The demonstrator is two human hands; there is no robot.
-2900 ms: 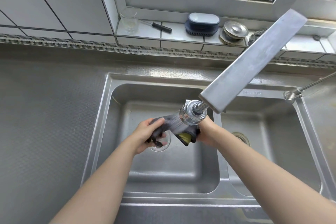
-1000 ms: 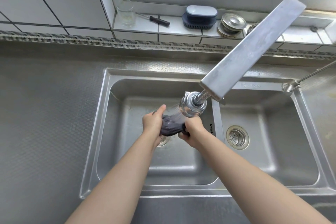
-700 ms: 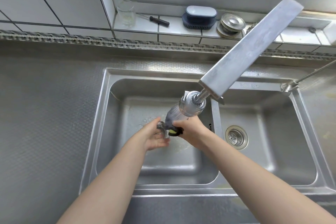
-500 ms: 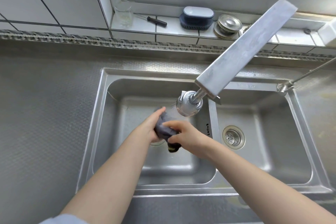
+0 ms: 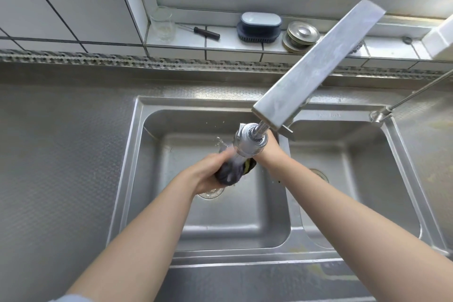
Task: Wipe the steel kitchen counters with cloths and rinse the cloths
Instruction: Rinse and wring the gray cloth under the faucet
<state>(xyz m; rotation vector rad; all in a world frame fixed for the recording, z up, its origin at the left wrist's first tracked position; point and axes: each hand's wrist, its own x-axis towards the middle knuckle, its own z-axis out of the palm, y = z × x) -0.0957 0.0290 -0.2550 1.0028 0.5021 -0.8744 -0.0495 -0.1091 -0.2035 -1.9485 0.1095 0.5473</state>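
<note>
At the centre of the frame, your left hand [image 5: 208,174] grips the bunched dark grey cloth with a yellow edge [image 5: 232,171] under the chrome spray head [image 5: 250,141], above the left basin of the steel double sink [image 5: 137,144]. Your right hand [image 5: 268,152] is mostly hidden behind the spray head; its grip cannot be told.

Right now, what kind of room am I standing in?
Most likely a home kitchen: a steel double sink set in a steel counter, a faucet, and a scrub brush on the tiled windowsill.

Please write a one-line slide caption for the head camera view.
Both hands, left hand and right hand, rinse a dark cloth under the running faucet head over the left sink basin.
</note>
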